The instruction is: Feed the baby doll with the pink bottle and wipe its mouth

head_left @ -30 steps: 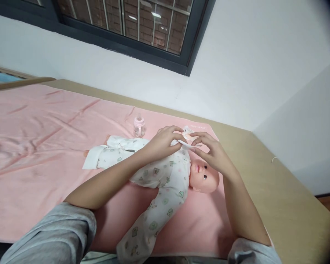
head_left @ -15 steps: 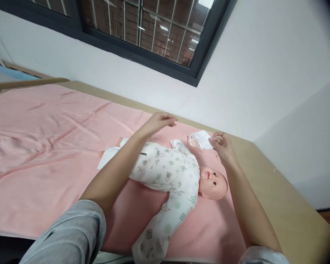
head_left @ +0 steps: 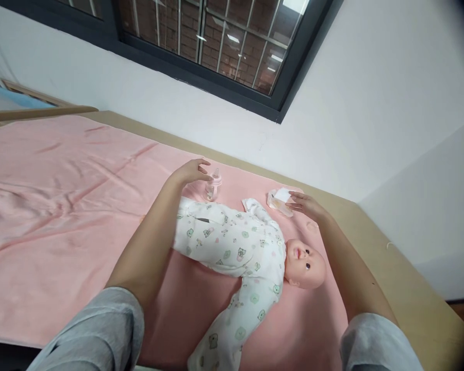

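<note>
My left hand (head_left: 192,173) is beside a clear baby bottle (head_left: 212,188) that stands on the pink sheet (head_left: 100,211). Its thumb and fingers are apart, close to the bottle's upper part, and I see no grip around it. Fingers stretched out, my right hand (head_left: 306,205) rests by a white tissue (head_left: 282,195) lying on a crumpled clear packet (head_left: 280,206). Between my forearms a baby doll (head_left: 306,264) lies on its back, head to the right, in a white patterned suit (head_left: 232,245). My left forearm hides the doll's feet.
Beyond the sheet runs the tan bed surface (head_left: 382,273), ending at a white wall (head_left: 232,123). Above it is a dark-framed window (head_left: 216,93) with bars. A small clear item (head_left: 312,225) lies near my right wrist. A wooden rail (head_left: 42,113) stands at the left.
My left hand has moved left to beside the bottle, which was hidden behind my arm before. My right hand has let go of the tissue, which now lies lower on the packet.
</note>
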A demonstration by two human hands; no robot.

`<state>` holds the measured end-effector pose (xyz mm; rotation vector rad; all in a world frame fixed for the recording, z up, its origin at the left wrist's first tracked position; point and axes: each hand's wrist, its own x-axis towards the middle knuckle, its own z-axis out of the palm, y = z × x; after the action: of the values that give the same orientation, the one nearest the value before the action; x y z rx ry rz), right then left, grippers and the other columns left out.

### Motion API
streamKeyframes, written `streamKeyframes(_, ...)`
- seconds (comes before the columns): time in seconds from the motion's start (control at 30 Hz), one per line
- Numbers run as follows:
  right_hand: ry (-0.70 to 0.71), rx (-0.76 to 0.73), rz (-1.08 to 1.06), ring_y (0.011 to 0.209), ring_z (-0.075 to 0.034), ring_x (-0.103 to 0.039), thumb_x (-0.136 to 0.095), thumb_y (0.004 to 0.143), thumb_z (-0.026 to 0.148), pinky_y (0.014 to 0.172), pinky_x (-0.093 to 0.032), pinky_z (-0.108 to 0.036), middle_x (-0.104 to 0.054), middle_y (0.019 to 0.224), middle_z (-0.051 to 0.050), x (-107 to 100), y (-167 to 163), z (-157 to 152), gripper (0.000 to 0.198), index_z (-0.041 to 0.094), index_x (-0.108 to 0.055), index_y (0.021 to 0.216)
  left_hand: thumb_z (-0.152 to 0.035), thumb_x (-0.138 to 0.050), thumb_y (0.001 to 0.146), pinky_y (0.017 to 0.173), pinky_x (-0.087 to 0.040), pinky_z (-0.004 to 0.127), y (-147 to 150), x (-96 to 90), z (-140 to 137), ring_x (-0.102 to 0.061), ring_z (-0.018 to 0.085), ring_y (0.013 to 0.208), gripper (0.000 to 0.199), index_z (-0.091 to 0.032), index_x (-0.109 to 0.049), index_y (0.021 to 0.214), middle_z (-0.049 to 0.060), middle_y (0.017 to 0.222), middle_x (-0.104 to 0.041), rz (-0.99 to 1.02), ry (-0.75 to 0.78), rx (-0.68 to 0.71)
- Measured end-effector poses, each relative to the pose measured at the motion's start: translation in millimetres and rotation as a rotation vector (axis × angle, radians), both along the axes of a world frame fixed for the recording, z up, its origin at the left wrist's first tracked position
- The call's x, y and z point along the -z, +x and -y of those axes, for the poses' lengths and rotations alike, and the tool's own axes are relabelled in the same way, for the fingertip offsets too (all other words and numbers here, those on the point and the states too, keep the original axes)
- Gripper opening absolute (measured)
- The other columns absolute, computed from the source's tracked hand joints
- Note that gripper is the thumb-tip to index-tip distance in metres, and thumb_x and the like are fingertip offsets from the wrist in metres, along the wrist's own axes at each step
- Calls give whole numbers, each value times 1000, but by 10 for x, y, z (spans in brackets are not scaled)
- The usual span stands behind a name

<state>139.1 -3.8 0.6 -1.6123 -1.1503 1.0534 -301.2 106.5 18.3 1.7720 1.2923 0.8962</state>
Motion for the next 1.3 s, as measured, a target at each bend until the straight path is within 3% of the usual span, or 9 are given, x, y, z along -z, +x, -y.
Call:
streamKeyframes(0.13,-21,80,109,76,-15,-71,-69,81,27,87,-57,-38,-70,107,-8,68,79,-56,41,19,-63,120,-29,-82,52,92,-50,35,12,49,-20,-68,27,97,83,-20,-57,131,9,110,-69,-142,-12,34)
streamKeyframes(0.3,112,189,357,66,-13,-65,-67,75,25,83,-57,-40,-69,109,-9,103,165,1,23,15,-70,95,-27,-78,55,90,-51,31,89,101,-37,-68,26,98,88,-20,-52,139,9,114,-68,-253,-13,104)
streamKeyframes(0.43,210,324,550,82,-18,-66,-54,76,28,92,-51,-42,-70,106,-10,205,339,205,27,15,-70,94,-24,-75,55,89,-50,29,125,134,-64,-68,26,99,80,-20,-57,133,8,112,-69,-309,10,115)
streamKeyframes(0.57,256,621,797,116,-30,-56,-51,73,26,107,-37,-50,-63,119,-17,454,512,437,43,12,-64,112,-22,-76,53,89,-50,30,156,163,-90,-68,28,100,76,-23,-60,128,6,113,-70,-347,39,98)
streamKeyframes(0.67,156,764,717,129,-36,-46,-60,64,28,113,-31,-50,-50,135,-25,682,545,526,69,7,-48,129,-21,-75,54,88,-50,30,184,187,-110,-67,29,102,69,-23,-63,122,6,112,-71,-365,57,107)
streamKeyframes(0.77,104,797,576,127,-35,-48,-65,59,30,109,-39,-44,-42,140,-26,887,517,537,87,7,-36,138,-21,-75,54,89,-50,32,206,199,-112,-67,30,102,67,-23,-63,119,7,112,-71,-381,78,90)
streamKeyframes(0.97,117,857,604,133,-36,-43,-62,63,32,112,-36,-46,-47,135,-23,1154,540,513,83,10,-34,137,-21,-76,52,89,-50,34,266,178,-15,-66,32,105,59,-24,-64,110,7,112,-72,-414,111,72)
streamKeyframes(1.13,109,828,587,119,-34,-57,-64,59,28,106,-43,-45,-57,124,-21,1262,667,539,79,10,-38,132,-23,-75,53,90,-50,36,315,246,-14,-65,34,107,57,-23,-63,109,9,115,-71,-407,128,52)
streamKeyframes(1.3,108,859,533,111,-32,-60,-69,57,30,101,-48,-44,-59,122,-20,1318,755,545,79,13,-40,129,-26,-75,56,90,-50,30,323,398,-149,-66,30,108,58,-23,-62,112,7,120,-70,-347,150,41)
